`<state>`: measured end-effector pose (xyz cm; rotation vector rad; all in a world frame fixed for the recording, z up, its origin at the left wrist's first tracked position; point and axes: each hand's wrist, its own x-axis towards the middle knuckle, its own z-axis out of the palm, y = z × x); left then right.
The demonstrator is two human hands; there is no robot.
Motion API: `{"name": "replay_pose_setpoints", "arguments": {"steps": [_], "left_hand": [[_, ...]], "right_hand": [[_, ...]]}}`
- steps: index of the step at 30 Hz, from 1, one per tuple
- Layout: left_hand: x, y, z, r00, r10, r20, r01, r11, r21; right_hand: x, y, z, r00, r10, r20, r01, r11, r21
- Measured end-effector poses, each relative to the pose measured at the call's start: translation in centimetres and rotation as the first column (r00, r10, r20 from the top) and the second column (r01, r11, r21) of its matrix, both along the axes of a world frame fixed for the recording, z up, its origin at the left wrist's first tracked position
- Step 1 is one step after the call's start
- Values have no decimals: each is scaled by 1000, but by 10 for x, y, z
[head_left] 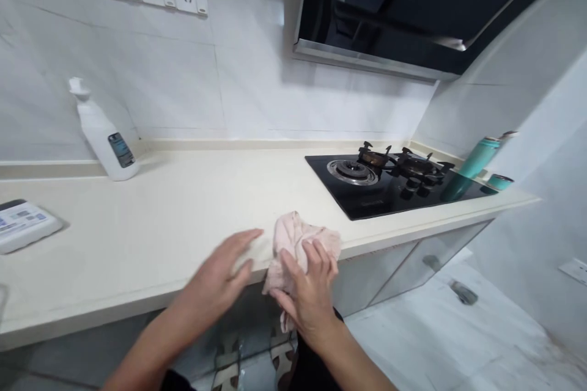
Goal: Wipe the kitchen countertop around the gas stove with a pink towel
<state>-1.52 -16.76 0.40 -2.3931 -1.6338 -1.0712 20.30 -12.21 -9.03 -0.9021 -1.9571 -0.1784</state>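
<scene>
A crumpled pink cloth [293, 235] lies at the front edge of the cream countertop [183, 208], partly hanging over it. My right hand [309, 293] grips the cloth from below and in front, fingers curled over it. My left hand [220, 278] rests just left of the cloth on the counter edge, fingers stretched out flat and holding nothing.
A white spray bottle [103, 134] stands at the back left by the tiled wall. A white box [22, 226] lies at the far left. A black gas hob [394, 183] sits to the right, with a teal flask [474, 162] behind it. A range hood [413, 6] hangs above.
</scene>
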Motion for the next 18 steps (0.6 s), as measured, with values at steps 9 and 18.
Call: {"name": "replay_pose_setpoints", "arguments": {"steps": [9,18], "left_hand": [[-87,42,-31,932,347,-106,-350,937,-15],[-117,47,-62,944,313,-104,-317,948,-19]], "right_hand": [[-16,26,-4,990,-5,139,-33,963,266],[116,108,-37,981,133,143,-179,902,393]]}}
